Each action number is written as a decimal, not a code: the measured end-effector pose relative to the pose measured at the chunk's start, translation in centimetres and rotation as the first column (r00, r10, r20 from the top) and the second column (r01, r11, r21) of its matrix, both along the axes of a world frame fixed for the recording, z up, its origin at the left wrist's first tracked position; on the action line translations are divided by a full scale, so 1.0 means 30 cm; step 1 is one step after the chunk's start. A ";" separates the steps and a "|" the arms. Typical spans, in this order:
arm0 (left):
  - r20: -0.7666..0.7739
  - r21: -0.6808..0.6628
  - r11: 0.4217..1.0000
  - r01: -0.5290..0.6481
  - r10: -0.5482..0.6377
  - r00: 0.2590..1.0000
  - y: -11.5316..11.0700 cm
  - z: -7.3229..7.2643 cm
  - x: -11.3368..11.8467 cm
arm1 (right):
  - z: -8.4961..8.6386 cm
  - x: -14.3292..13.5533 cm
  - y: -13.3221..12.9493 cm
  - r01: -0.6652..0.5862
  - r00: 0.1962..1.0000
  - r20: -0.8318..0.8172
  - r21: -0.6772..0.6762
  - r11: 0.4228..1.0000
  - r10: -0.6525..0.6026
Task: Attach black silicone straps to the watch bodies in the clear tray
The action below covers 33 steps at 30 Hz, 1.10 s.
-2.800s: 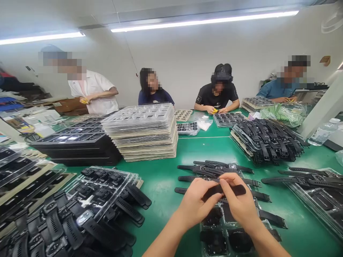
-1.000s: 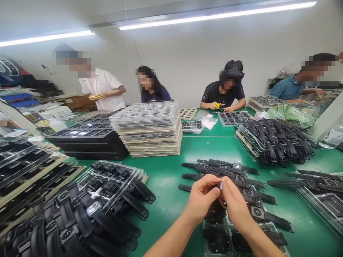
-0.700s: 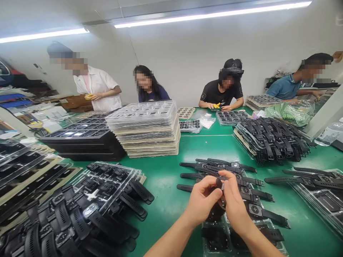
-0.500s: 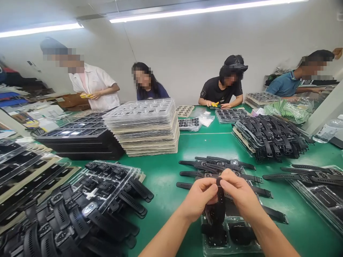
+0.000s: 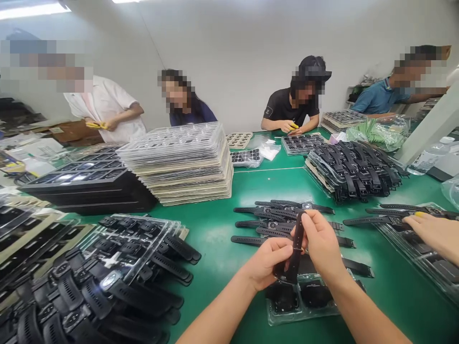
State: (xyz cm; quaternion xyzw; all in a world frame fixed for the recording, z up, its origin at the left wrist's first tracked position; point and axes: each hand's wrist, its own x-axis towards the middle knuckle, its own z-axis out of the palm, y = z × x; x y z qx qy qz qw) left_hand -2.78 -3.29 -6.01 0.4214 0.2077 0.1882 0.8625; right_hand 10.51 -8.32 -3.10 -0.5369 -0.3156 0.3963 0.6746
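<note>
A smartwatch with a black perforated strap is held up in front of me, the strap forming a loop. My left hand is closed on the watch's lower end near the buckle, thumb on top. With thumb and fingers, my right hand pinches the upper end of the strap. Just below is a clear plastic tray with black watch pieces in its compartments. Behind my hands lie several black-strapped watches in rows, straps sticking out to both sides.
At right, a co-worker's hand with yellow fingertip covers reaches over another tray of watches. Piles of strapped watches fill the left front. Behind stand stacked trays and black trays. A bottle stands far right.
The strap's end has been raised, and my right hand has moved up it. My left hand has turned slightly with the watch. A co-worker's hand has entered at right. The view has shifted.
</note>
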 end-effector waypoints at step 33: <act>-0.115 0.772 0.595 -0.223 0.476 0.872 -0.008 0.063 -0.019 | -0.007 0.044 -0.014 -0.067 0.971 0.239 0.172 0.983 0.025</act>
